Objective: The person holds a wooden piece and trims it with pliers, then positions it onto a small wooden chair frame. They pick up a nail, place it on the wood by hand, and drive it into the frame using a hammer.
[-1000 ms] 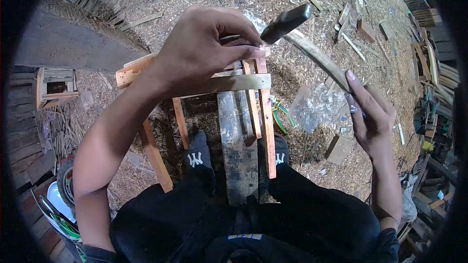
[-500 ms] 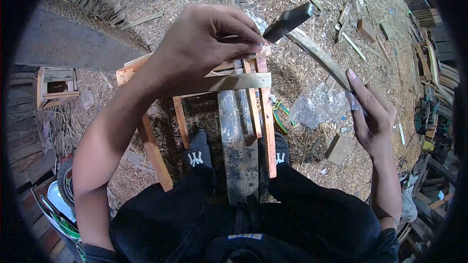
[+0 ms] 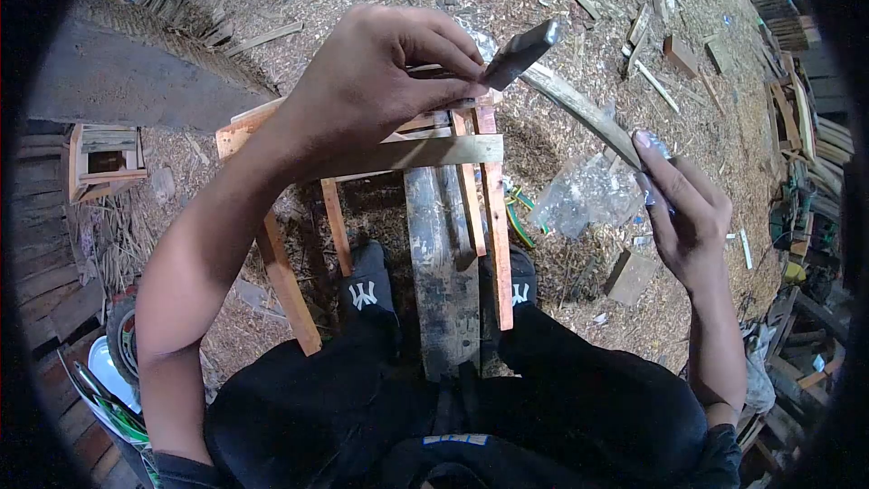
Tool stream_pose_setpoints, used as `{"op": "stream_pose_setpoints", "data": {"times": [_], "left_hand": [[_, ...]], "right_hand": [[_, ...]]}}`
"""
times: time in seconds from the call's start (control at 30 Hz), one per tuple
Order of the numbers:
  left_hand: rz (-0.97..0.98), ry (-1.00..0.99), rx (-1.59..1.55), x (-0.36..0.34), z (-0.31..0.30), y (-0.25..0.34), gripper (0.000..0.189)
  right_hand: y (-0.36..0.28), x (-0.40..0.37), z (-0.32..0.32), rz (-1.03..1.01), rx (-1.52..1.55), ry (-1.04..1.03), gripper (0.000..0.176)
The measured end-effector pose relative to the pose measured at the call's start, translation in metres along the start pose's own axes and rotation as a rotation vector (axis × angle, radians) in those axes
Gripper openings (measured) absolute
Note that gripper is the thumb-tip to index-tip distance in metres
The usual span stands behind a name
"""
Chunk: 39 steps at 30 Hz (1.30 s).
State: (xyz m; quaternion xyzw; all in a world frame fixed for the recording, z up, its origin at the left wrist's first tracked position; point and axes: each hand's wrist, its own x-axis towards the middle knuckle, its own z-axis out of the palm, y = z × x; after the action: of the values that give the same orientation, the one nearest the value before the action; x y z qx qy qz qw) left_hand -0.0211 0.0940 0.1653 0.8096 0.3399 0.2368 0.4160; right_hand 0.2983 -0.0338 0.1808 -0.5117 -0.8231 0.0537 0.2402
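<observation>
In the head view, my right hand [image 3: 692, 213] grips a hammer [image 3: 584, 110] near the end of its curved wooden handle. The hammer's dark head lies right beside the fingertips of my left hand [image 3: 385, 72], over the top corner of a small wooden stool-like frame [image 3: 499, 235]. Thumb and fingers of the left hand are pinched together at that corner; what they hold is too small or hidden to make out. A pale slat [image 3: 444, 151] crosses the frame's legs below the left wrist. Under the frame runs a worn plank [image 3: 444, 308].
Wood chips cover the ground. Clear plastic [image 3: 584, 199] and a wood block [image 3: 631, 276] lie to the right, with offcuts [image 3: 681, 56] farther off. A large beam [image 3: 136, 81] stands at left, above a small wooden box frame [image 3: 107, 163]. My sandaled feet flank the plank.
The hammer head has come slightly down and left, closer to my left fingertips. My right hand has shifted a little to the left with it. The left hand and the frame look unmoved.
</observation>
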Motion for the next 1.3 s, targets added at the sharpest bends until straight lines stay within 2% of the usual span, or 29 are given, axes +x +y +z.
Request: {"op": "stream_pose_setpoints", "data": {"times": [0.03,0.1,0.23,0.3,0.4,0.53,0.6,0.67,0.73,0.8,0.87,0.97,1.0,1.07,1.1,1.2,1.23,1.27,1.3], "left_hand": [[0.001,0.000,0.000,0.001,0.001,-0.002,0.014],[0.164,0.099,0.032,0.002,0.005,-0.008,0.011],[0.154,0.105,-0.030,0.003,0.005,-0.009,0.011],[0.058,0.026,0.005,0.002,0.002,-0.007,0.014],[0.023,0.029,0.020,0.000,0.002,0.000,0.014],[0.052,0.011,0.047,0.003,0.001,-0.006,0.013],[0.057,0.011,0.051,0.002,0.001,-0.007,0.014],[0.039,0.025,0.036,0.001,0.002,-0.002,0.014],[0.023,0.040,0.020,0.001,0.004,-0.004,0.014],[0.176,0.118,-0.022,0.005,0.006,-0.014,0.013],[0.171,0.114,-0.021,0.004,0.006,-0.013,0.013],[0.156,0.113,-0.006,0.002,0.006,-0.009,0.013],[0.150,0.117,0.010,0.002,0.006,-0.008,0.014],[0.080,0.063,-0.009,0.002,0.003,-0.007,0.014],[0.007,0.009,-0.028,0.003,0.002,-0.006,0.015],[0.008,0.010,0.009,0.002,0.001,-0.003,0.014],[0.007,0.011,0.007,0.001,0.002,-0.003,0.014],[0.020,0.019,0.001,0.001,0.003,-0.003,0.013],[0.036,0.028,-0.003,0.001,0.003,-0.003,0.012]], "right_hand": [[-0.001,0.000,-0.001,0.000,-0.001,0.000,0.054],[-0.003,0.001,-0.003,0.012,0.013,0.023,0.054],[-0.002,0.003,-0.003,-0.066,-0.050,0.030,0.054],[0.000,0.004,-0.001,-0.084,-0.026,0.036,0.054],[-0.003,0.005,-0.006,-0.087,-0.017,0.104,0.055],[0.000,0.003,-0.004,-0.103,-0.074,-0.012,0.056],[0.000,0.003,-0.004,-0.084,-0.092,-0.005,0.057],[-0.001,0.003,-0.004,-0.087,-0.014,0.124,0.059],[0.000,0.002,-0.005,-0.089,-0.030,0.115,0.060],[0.002,0.000,-0.002,-0.115,-0.103,-0.025,0.059],[0.002,0.001,-0.002,-0.096,-0.051,-0.001,0.058],[0.001,0.002,-0.002,-0.098,-0.037,0.163,0.058],[0.001,0.001,-0.003,-0.098,-0.038,0.161,0.058],[0.003,0.000,-0.005,-0.119,-0.104,-0.044,0.056],[0.003,0.000,-0.005,-0.119,-0.104,-0.042,0.056],[0.000,0.002,-0.005,-0.057,0.012,0.112,0.057],[-0.003,0.004,-0.003,-0.095,-0.041,0.164,0.058],[-0.002,0.003,-0.004,-0.095,-0.041,0.162,0.058],[0.000,0.002,-0.005,-0.102,-0.064,0.051,0.057]]}}
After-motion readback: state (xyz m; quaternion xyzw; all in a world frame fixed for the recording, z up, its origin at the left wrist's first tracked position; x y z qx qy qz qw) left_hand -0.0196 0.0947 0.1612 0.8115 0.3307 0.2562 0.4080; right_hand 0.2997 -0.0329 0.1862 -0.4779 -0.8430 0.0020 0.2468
